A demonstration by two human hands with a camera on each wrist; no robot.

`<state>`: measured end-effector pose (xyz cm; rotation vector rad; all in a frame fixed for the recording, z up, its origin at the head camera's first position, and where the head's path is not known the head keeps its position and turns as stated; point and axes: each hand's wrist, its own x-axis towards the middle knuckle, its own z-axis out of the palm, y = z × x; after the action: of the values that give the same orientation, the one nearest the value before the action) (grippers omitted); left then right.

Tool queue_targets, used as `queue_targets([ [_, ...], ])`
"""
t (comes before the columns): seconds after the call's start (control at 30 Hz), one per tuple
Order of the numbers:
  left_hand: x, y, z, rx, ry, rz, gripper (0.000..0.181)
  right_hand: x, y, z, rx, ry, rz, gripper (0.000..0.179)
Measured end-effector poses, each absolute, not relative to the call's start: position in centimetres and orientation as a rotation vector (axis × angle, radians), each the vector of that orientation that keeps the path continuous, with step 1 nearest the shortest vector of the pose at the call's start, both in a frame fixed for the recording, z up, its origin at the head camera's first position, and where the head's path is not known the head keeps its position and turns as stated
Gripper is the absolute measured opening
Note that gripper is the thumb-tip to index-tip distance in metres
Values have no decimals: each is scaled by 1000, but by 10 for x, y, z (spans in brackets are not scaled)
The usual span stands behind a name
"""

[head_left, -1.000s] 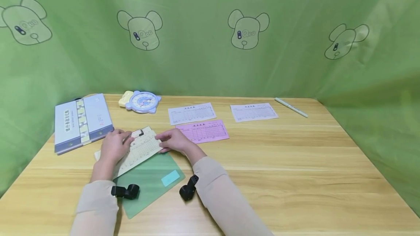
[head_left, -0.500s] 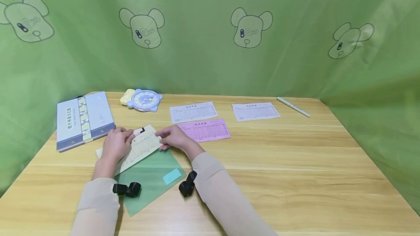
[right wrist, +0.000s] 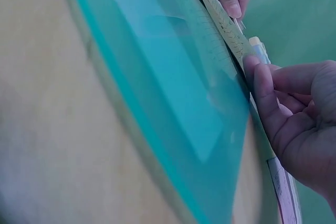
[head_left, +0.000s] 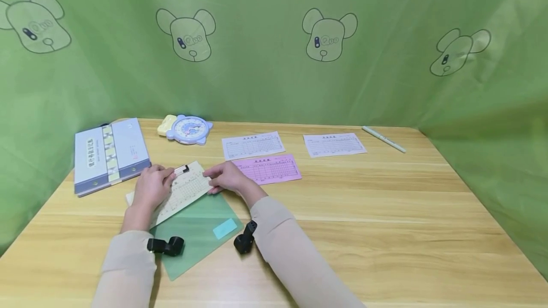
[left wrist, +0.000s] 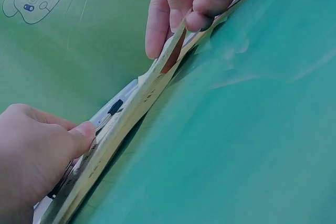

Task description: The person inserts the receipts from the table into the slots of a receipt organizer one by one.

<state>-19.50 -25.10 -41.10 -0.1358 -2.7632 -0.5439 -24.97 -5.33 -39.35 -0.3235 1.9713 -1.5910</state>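
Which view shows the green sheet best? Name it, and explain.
Head view: the green sheet shows its near edge and label, the cream forms covering its far part. Left wrist view: a broad, cropped stretch. Right wrist view: a slanted, cropped part.

The paper point(head_left: 188, 191) is partly covered by the left hand point(head_left: 151, 188), the pink slip point(head_left: 274, 169) by the right hand point(head_left: 228, 178); sleeves point(head_left: 295, 251) are cut off.

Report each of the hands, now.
Left hand: closed, pinching the clip on the papers.
Right hand: closed, holding the papers by their right end.
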Motion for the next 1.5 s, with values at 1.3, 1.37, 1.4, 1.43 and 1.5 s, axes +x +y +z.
queue_targets([
  [1.3,-195,-251,-412,-117,-2765,-552,27,-258,-69,-398,-266,2096,-1572,34],
  [1.37,-195,-251,-412,-120,-2764,-545,27,-258,-69,-398,-271,2105,-1564,34],
  [1.4,-195,-251,-412,-121,-2766,-542,27,-257,-69,-398,-274,2109,-1560,35],
  [1.43,-195,-251,-412,-121,-2769,-539,27,-257,-69,-398,-276,2112,-1557,34],
  [1.5,-194,-251,-412,-119,-2772,-530,27,-256,-69,-398,-282,2113,-1553,35],
])
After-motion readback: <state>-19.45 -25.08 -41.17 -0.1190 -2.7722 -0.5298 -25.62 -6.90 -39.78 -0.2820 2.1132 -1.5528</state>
